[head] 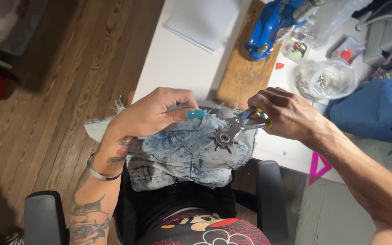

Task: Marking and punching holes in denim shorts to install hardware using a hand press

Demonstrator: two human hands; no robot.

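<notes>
Left hand: the left hand (pixel 153 111) sits at centre frame, fingers curled and pinching the upper edge of the denim garment (pixel 182 152); a long turquoise nail points right, toward the punch.
Right hand: the right hand (pixel 284 113) sits right of centre, fingers clenched around the handles of the revolving punch pliers (pixel 234 129).
Pliers: the metal head with its star-shaped wheel of tubes lies on the denim, just left of the right hand's fingers and just right of the left thumb; the handles vanish into the closed fist, with a bit of yellow and blue grip showing.
Denim: pale, bleached blue, frayed at its left edge, it spreads from under the left hand down to the lower centre, over the person's lap; its upper edge lies between the two hands.
Desk: a white table (pixel 173 63) fills the upper centre, its near edge touching the denim.
Board: a wooden board (pixel 239 75) lies on the table above the right hand, bearing a blue hand press (pixel 271 27) at the top.
Other things: white paper sheets (pixel 203 22) at top centre; a clear bag of small metal parts (pixel 325 79) at upper right; blue cloth (pixel 379 113) at the right edge.
</notes>
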